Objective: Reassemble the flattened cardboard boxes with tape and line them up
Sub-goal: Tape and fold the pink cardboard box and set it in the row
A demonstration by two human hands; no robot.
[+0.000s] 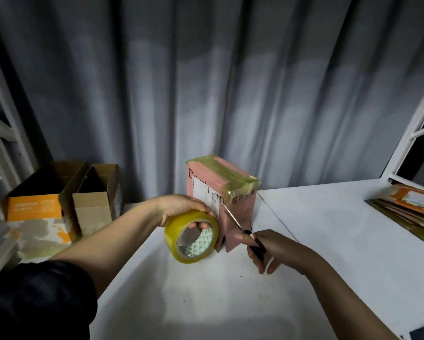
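Box: pink cardboard box (220, 190) with yellowish tape over its top, standing at frame centre on the white table (329, 217).
Left hand (181, 208): grips the yellow tape roll (191, 236), fingers through its core.
Right hand (267, 251): holds black-handled scissors (243, 229), blades at the box's lower edge.
Left side: 2 open cardboard boxes (66, 200).
Right edge: flattened cardboard stack (407, 209).

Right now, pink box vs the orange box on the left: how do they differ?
The pink box is taped shut along its upper face with yellowish tape; the orange box stands open on top. The pink box sits mid-table, just beyond both hands; the orange box is far left beside a plain brown box. The pink box carries a white label; the orange box's front looks torn. Both are cardboard, upright.
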